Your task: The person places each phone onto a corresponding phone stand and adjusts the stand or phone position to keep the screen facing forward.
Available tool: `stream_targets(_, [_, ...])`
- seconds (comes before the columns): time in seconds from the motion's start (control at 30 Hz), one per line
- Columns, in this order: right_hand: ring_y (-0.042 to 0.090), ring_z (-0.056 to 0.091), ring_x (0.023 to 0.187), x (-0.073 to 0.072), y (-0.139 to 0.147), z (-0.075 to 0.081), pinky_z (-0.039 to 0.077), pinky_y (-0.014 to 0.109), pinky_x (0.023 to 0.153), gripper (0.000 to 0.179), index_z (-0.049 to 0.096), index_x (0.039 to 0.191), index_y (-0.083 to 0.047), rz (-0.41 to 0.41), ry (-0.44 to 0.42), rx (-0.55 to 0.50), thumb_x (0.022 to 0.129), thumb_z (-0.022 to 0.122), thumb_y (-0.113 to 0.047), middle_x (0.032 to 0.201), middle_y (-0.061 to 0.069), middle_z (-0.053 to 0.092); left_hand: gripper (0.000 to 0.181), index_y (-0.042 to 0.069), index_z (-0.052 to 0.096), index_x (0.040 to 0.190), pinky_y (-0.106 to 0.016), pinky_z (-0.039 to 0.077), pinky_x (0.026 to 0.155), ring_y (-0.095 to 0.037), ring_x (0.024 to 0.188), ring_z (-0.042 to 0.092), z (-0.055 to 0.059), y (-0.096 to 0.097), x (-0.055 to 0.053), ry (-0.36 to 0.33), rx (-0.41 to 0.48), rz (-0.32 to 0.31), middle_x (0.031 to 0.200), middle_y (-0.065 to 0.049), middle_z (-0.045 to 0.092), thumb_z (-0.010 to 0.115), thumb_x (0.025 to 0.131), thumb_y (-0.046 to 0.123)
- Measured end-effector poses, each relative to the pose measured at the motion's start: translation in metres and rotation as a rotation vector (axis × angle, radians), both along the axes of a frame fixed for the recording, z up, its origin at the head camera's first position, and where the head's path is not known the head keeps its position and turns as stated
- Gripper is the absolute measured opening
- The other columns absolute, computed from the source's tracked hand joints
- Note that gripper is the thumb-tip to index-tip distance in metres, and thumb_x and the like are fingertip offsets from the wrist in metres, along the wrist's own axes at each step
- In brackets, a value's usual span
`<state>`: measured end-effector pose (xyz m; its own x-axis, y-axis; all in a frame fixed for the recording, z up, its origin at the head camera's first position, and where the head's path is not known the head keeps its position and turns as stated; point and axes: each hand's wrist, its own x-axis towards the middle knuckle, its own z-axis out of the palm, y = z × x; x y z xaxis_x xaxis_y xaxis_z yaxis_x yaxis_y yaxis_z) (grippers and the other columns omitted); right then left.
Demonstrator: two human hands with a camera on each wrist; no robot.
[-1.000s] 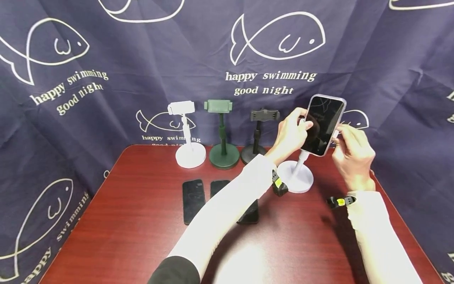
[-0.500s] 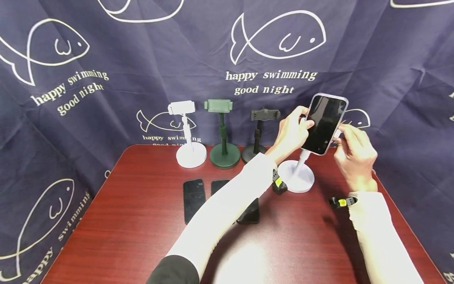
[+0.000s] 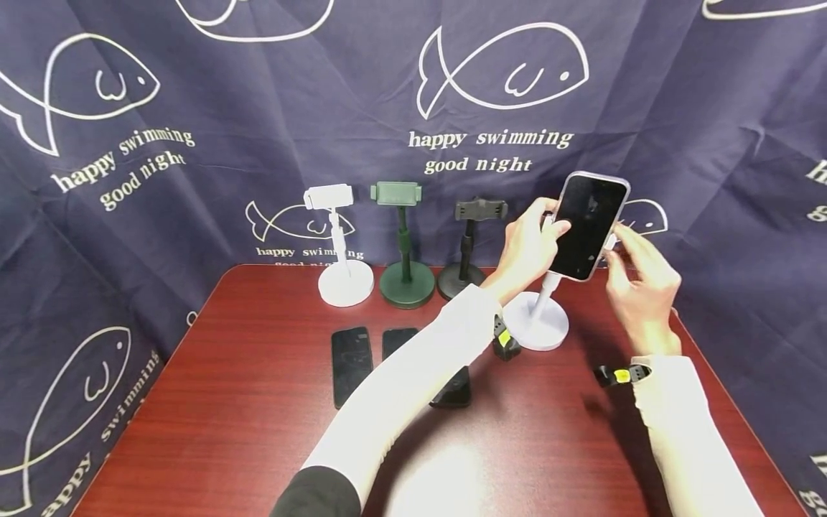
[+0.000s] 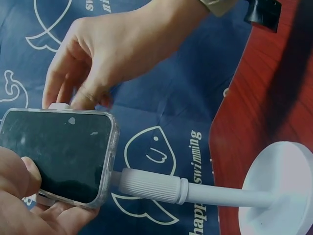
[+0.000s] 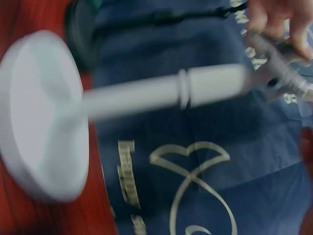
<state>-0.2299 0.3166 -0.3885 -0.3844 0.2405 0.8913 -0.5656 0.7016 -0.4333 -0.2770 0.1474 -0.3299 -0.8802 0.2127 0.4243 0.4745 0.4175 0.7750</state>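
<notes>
A smartphone (image 3: 591,226) in a clear case sits upright and slightly tilted in the clamp of a white phone stand (image 3: 536,321) at the table's back right. My left hand (image 3: 530,244) grips the phone's left edge and the clamp there, thumb on the screen, fingers behind. At the opposite edge, my right hand (image 3: 646,283) pinches the clamp's white end (image 4: 59,105) between thumb and fingers. Much of the clamp is hidden behind the phone. The right wrist view is blurred; it shows the stand's white pole (image 5: 142,100) below the clamp.
Three more phone stands line the back edge: white (image 3: 347,282), green (image 3: 407,283) and black (image 3: 461,278). Dark phones (image 3: 352,366) lie on the red table (image 3: 245,431), partly under my left forearm. A patterned blue cloth (image 3: 362,108) hangs behind.
My right thumb and fingers stand slightly further apart at the clamp's end. The phone and my left hand keep nearly the same place; the head view has shifted a little.
</notes>
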Motion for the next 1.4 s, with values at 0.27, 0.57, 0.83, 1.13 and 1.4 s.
stream_targets(0.27, [-0.001, 0.068, 0.074, 0.005, -0.009, 0.002, 0.052, 0.012, 0.071, 0.038, 0.068, 0.134, -0.004, 0.254, -0.224, -0.396, 0.097, 0.059, 0.001, 0.091, -0.014, 0.074, 0.032, 0.021, 0.066, 0.129, -0.015, 0.050, 0.085, -0.006, 0.098, 0.069, -0.003, 0.001, -0.002, -0.060, 0.031, 0.016, 0.108, 0.006, 0.077, 0.070, 0.098, 0.031])
stream_targets(0.57, [-0.005, 0.062, 0.067, 0.005, -0.011, 0.004, 0.048, 0.012, 0.065, 0.029, 0.075, 0.122, -0.007, 0.145, -0.298, -0.487, 0.096, 0.071, -0.017, 0.086, -0.018, 0.074, 0.031, 0.022, 0.073, 0.127, -0.015, 0.050, 0.093, -0.006, 0.109, 0.070, -0.009, -0.001, -0.002, -0.057, -0.024, 0.004, 0.116, 0.011, 0.077, 0.066, 0.100, 0.037])
stream_targets(0.83, [0.000, 0.063, 0.061, 0.009, -0.012, 0.008, 0.051, 0.012, 0.062, 0.029, 0.075, 0.121, -0.003, 0.243, -0.288, -0.580, 0.093, 0.075, -0.012, 0.079, -0.010, 0.073, 0.027, 0.021, 0.071, 0.129, -0.017, 0.051, 0.094, -0.009, 0.109, 0.069, -0.016, -0.008, -0.005, -0.026, -0.046, -0.081, 0.119, 0.006, 0.076, 0.057, 0.106, 0.026])
stream_targets(1.13, [0.000, 0.068, 0.065, 0.009, -0.013, 0.010, 0.053, 0.011, 0.065, 0.030, 0.075, 0.121, -0.002, 0.240, -0.299, -0.572, 0.093, 0.076, -0.011, 0.087, -0.011, 0.077, 0.023, 0.022, 0.072, 0.122, -0.021, 0.051, 0.092, -0.010, 0.105, 0.068, -0.013, -0.012, -0.008, -0.038, -0.113, -0.095, 0.111, 0.007, 0.075, 0.055, 0.107, 0.028])
stream_targets(1.4, [-0.001, 0.067, 0.066, 0.009, -0.014, 0.011, 0.052, 0.011, 0.066, 0.030, 0.075, 0.122, -0.004, 0.206, -0.324, -0.544, 0.094, 0.075, -0.014, 0.085, -0.014, 0.076, 0.023, 0.023, 0.071, 0.122, -0.022, 0.051, 0.092, -0.011, 0.105, 0.068, -0.010, -0.013, -0.008, -0.058, -0.129, -0.097, 0.109, 0.007, 0.074, 0.054, 0.107, 0.028])
